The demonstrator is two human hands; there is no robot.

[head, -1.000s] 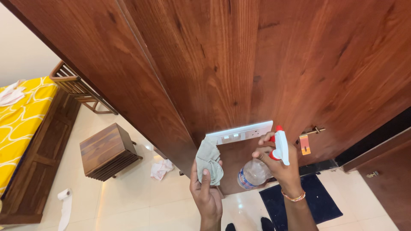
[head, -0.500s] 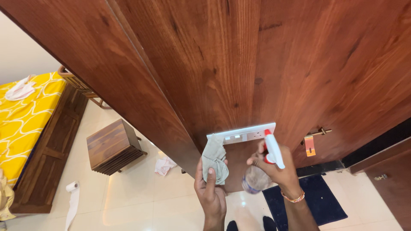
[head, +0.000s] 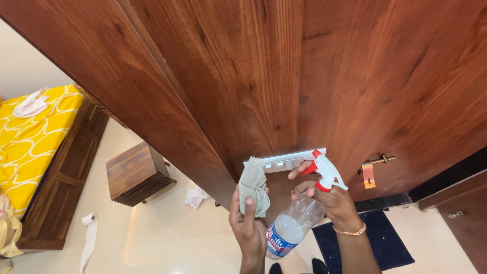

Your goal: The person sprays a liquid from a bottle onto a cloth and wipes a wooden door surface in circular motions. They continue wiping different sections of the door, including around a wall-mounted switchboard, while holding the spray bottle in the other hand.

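My left hand (head: 247,226) grips a grey-green cloth (head: 252,185), held up just under the left end of a white switch plate (head: 284,160) on the dark wooden wall panel (head: 284,76). My right hand (head: 327,200) holds a clear spray bottle (head: 291,226) with a red and white trigger head (head: 324,170). The nozzle sits close to the right end of the switch plate, and the bottle body tilts down to the left.
A brass door handle with an orange tag (head: 369,172) is right of the plate. Below lie a dark blue mat (head: 393,238), a wooden stool (head: 137,172), a crumpled white cloth (head: 195,197) and a paper roll (head: 89,228). A yellow-covered bed (head: 30,137) stands left.
My right hand has swung the spray bottle so its body tilts down-left and the trigger head points at the switch plate. The left hand with the cloth has barely moved.
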